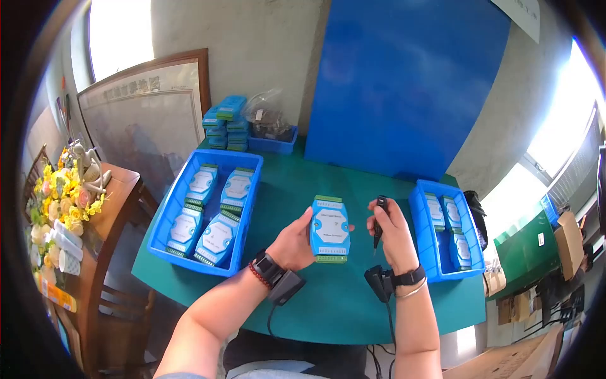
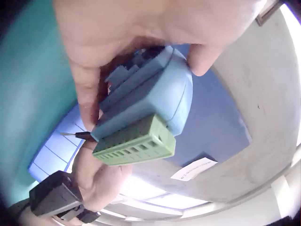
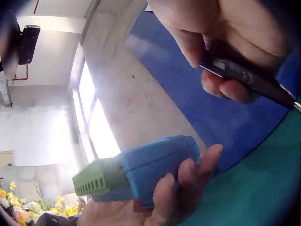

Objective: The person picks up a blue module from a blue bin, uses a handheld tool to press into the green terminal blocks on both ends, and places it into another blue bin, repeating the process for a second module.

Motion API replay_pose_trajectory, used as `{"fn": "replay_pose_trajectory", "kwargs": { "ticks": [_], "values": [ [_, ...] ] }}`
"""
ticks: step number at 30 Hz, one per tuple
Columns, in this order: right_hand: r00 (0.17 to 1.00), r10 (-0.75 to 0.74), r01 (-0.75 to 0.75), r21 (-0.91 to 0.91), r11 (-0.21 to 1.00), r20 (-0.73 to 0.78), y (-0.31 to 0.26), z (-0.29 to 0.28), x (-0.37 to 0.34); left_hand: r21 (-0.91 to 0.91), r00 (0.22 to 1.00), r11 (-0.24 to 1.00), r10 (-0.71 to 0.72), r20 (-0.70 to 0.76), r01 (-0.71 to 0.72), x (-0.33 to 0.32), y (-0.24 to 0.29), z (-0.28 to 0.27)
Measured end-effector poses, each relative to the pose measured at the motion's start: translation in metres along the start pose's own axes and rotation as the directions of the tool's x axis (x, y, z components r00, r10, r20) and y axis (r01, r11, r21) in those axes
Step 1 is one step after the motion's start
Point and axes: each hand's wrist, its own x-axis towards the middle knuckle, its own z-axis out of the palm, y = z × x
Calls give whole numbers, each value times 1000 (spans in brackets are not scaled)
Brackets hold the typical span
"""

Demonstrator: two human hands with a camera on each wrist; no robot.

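Observation:
Over the middle of the table, my left hand (image 1: 291, 243) grips a blue electronic module (image 1: 331, 228) by its sides, its white label face up in the head view. Green terminal blocks (image 2: 136, 143) line its ends; the left wrist view shows their row of openings. To the right of the module, my right hand (image 1: 396, 234) holds a slim black test pen (image 3: 249, 80) between curled fingers and thumb. Its thin metal tip points down toward the table, apart from the module.
A blue bin (image 1: 189, 264) with several modules stands left, another blue bin (image 1: 421, 243) with modules right. At the back are stacked modules (image 1: 227, 120) and a small blue tray (image 1: 271, 145) under a clear bag. A blue panel (image 1: 404, 82) stands behind the green table (image 1: 303, 303).

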Motion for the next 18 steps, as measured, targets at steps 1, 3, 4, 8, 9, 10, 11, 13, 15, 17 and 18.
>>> {"fn": "replay_pose_trajectory", "kwargs": {
  "ticks": [1,3,4,8,9,10,11,13,15,17,18],
  "values": [
    [996,-81,81,10,997,-22,4,-2,3,-1,1000,1000,12,5,-12,2,-1,-4],
    [972,-227,229,33,973,-67,15,-5,6,-7,999,999,33,0,-33,5,-6,-12],
    [962,-265,261,-72,963,-62,18,-6,4,23,998,998,65,-3,-65,5,-8,-16],
    [969,-237,245,-198,949,67,1,-16,-6,87,995,992,94,30,-96,-1,-9,-21],
    [989,-144,145,-128,981,17,-6,-18,-10,88,995,992,86,50,-90,-3,-7,-19],
    [987,-158,158,-10,987,4,-5,-20,-13,144,995,985,96,25,-98,-4,-7,-21],
    [985,-174,174,109,979,-8,-4,-22,-15,152,994,982,107,27,-110,-4,-7,-21],
    [977,-211,200,235,951,22,-6,-14,-21,168,991,977,129,29,-132,-5,-7,-21],
    [958,-281,258,264,929,52,-6,-6,-27,180,989,973,141,33,-144,-5,-7,-20],
    [924,-372,349,196,916,91,-5,1,-32,186,989,971,143,42,-148,-7,-6,-18],
    [912,-399,377,193,906,91,-7,3,-34,185,989,972,139,49,-146,-8,-6,-17]
  ]
}}
